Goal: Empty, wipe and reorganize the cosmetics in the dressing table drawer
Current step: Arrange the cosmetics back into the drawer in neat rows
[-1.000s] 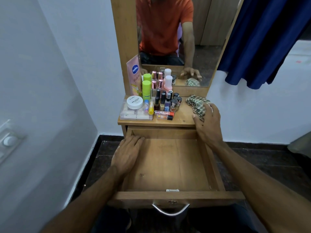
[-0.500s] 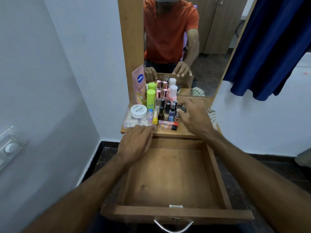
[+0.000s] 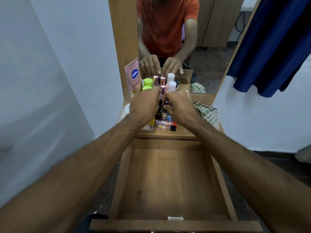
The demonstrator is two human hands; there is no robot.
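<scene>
Both hands — left hand (image 3: 146,105), right hand (image 3: 180,106) — curl around upright bottles (image 3: 161,105) on the tabletop, the empty drawer (image 3: 168,182) lying nearer, below them.

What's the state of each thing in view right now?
drawer: pulled open, nothing inside
cosmetics: clustered on the tabletop, most upright, two tubes lying flat at the front
pink tube: upright, against the mirror frame
checked cloth: crumpled on the tabletop, right of the cosmetics, untouched
left hand: over the bottles, fingers curled among them, grip unclear
right hand: over the bottles, fingers curled among them, grip unclear
</scene>
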